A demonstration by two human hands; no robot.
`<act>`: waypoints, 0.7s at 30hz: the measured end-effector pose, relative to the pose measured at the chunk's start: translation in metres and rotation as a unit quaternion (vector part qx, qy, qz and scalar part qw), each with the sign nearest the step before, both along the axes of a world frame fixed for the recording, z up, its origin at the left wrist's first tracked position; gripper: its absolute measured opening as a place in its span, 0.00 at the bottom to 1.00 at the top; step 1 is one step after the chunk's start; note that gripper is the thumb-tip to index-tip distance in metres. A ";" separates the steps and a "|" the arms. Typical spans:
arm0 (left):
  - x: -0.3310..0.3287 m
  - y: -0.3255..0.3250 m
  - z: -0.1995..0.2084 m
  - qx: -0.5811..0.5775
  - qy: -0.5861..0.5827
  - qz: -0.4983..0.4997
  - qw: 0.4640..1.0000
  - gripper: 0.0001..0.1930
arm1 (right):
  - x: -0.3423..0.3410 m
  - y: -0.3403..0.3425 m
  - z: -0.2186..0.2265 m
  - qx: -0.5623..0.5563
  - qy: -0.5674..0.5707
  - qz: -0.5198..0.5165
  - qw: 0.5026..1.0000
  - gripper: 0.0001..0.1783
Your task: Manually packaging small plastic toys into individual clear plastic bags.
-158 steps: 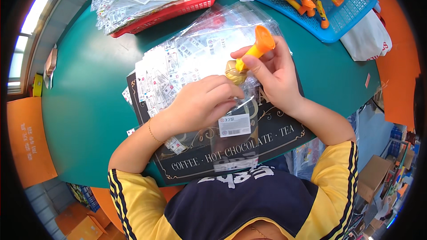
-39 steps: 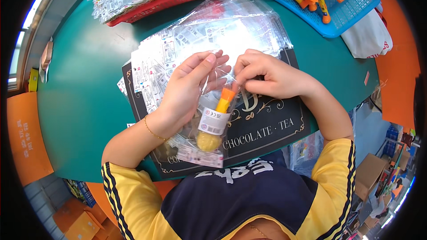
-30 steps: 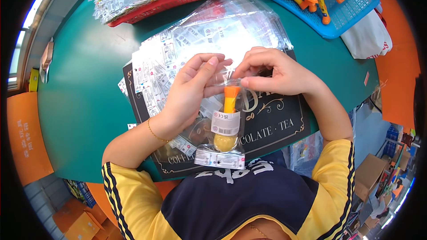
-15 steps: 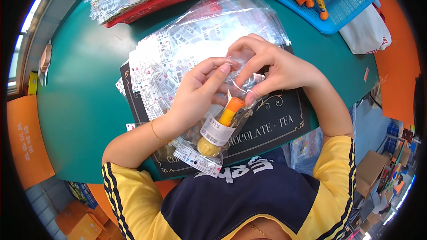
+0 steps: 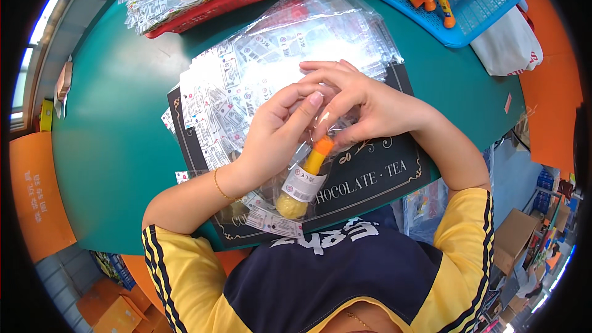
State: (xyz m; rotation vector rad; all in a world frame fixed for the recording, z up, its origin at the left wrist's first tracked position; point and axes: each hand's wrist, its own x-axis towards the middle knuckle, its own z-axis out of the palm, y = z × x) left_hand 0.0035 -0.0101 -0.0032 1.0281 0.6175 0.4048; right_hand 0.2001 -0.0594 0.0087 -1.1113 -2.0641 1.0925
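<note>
A clear plastic bag [image 5: 275, 192] hangs between my hands with a yellow stick-shaped toy [image 5: 316, 163] inside it. The toy has an orange end at the top, a round yellow head at the bottom and a white label [image 5: 303, 184] wrapped around its middle. My left hand [image 5: 279, 124] pinches the bag's upper edge between thumb and fingers. From the other side my right hand [image 5: 370, 103] closes on the bag's opening, thumb beside the toy's orange end. The bag's mouth is partly hidden by my fingers. Beneath lies a spread pile of flat clear bags [image 5: 231, 61] with printed labels.
A black placemat [image 5: 394, 176] lies under the bags on a green table [image 5: 117, 135]. Far left stands a red basket [image 5: 234, 3] of flat packages. A blue basket [image 5: 487, 21] at the far right holds several yellow-and-orange toys, beside a white bag [image 5: 509, 46].
My right hand has shifted slightly down, its fingers coming closer to my left fingertips and the toy's orange end. The toy has moved a little left.
</note>
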 end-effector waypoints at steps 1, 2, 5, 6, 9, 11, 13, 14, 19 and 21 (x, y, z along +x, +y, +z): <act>0.000 0.000 -0.001 0.023 0.001 0.003 1.000 0.13 | -0.001 -0.001 -0.001 0.000 0.000 0.000 1.000 0.17; 0.000 0.000 -0.002 0.023 0.001 0.003 1.000 0.13 | -0.003 -0.002 -0.002 0.000 0.005 -0.011 1.000 0.17; 0.000 0.000 -0.002 0.013 -0.025 -0.002 1.000 0.12 | -0.001 -0.002 -0.005 0.007 0.001 -0.015 1.000 0.17; 0.001 0.000 0.003 0.009 -0.018 0.005 1.000 0.12 | 0.000 -0.002 -0.006 0.013 -0.008 -0.009 1.000 0.17; 0.001 0.000 0.005 0.010 -0.017 0.011 1.000 0.12 | 0.001 -0.002 -0.003 0.019 -0.028 0.004 0.999 0.17; 0.000 0.001 0.004 0.015 -0.024 0.011 1.000 0.12 | 0.002 -0.003 0.000 0.004 -0.041 0.014 0.999 0.16; -0.002 0.001 0.002 0.022 -0.023 -0.005 0.999 0.12 | 0.006 -0.002 0.004 -0.009 -0.056 0.024 0.998 0.14; -0.002 0.003 0.003 0.023 -0.024 -0.005 0.999 0.12 | 0.010 0.000 0.006 -0.008 -0.056 0.058 0.997 0.13; -0.001 0.007 0.013 -0.014 0.005 0.051 0.999 0.13 | 0.019 -0.003 0.021 -0.060 0.099 -0.049 0.992 0.10; -0.003 0.008 0.009 -0.014 -0.006 0.052 0.999 0.14 | 0.023 -0.003 0.028 -0.075 0.072 -0.059 0.993 0.08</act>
